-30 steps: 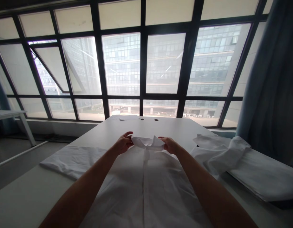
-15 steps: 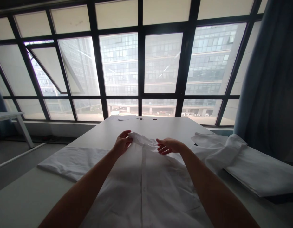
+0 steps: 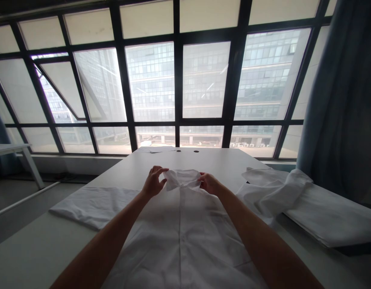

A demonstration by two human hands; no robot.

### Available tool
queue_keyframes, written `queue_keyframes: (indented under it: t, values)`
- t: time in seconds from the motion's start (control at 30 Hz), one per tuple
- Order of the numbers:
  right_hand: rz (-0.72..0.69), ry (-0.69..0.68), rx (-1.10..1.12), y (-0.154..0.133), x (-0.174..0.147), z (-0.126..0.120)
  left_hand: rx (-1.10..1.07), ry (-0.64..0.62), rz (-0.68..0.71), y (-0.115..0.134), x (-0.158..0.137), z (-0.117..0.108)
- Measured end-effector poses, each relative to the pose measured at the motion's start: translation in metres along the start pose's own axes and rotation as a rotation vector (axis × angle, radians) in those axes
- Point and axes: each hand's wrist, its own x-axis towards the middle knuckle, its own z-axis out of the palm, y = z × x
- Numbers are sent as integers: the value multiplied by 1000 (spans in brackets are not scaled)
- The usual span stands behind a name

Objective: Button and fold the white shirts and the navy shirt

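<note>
A white button-up shirt (image 3: 181, 237) lies front side up before me, its placket running down the middle toward my body. At its far end the shirt collar (image 3: 184, 178) is spread, with its corners turned down. My left hand (image 3: 153, 182) is at the collar's left corner, thumb and forefinger apart and the forefinger's tip touching the edge. On the other side, my right hand (image 3: 209, 184) pinches the collar's right end between thumb and fingers. Both forearms reach over the shirt.
The shirt lies on a long white table (image 3: 212, 158) running toward the windows. Left is a folded white cloth (image 3: 92, 204); on the right, a rumpled white garment (image 3: 270, 188) and a flat white stack (image 3: 339, 220). Papers (image 3: 158, 149) lie at the far edge. A dark curtain (image 3: 339, 100) hangs right.
My right hand has moved in to the left and closed on the collar's right end. My left fingers have parted, and the collar's left corner now hangs down, the collar lying wider and flatter.
</note>
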Motion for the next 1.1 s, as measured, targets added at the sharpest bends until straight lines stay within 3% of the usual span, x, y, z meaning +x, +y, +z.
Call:
queue_keyframes:
  t: [0.07,0.13,0.33,0.6,0.67,0.77,0.83,0.9,1.0,1.1]
  values:
    - [-23,21,72,-5,0,-1,113,-17,97,0,-2,-4]
    - [-25,54,124,-9,0,-2,137,-121,146,4,-3,-6]
    - [1,132,81,-11,2,-2,109,-421,174,17,-5,-1]
    - [59,180,-275,-7,-1,-9,322,-429,213,0,5,-13]
    - [-17,246,-423,-10,-6,-2,410,-493,237,-5,9,-12]
    - [-321,295,-834,-18,-18,22,527,-556,299,-8,13,-6]
    - [-481,230,-1057,-22,-27,43,544,-568,343,-6,15,-1]
    - [-526,135,-1127,-22,-32,59,537,-578,381,-1,16,4]
    - [-477,-68,-1143,-16,-34,68,469,-606,395,8,18,7]
    - [-388,-232,-1141,-9,-32,62,406,-626,364,15,22,6]
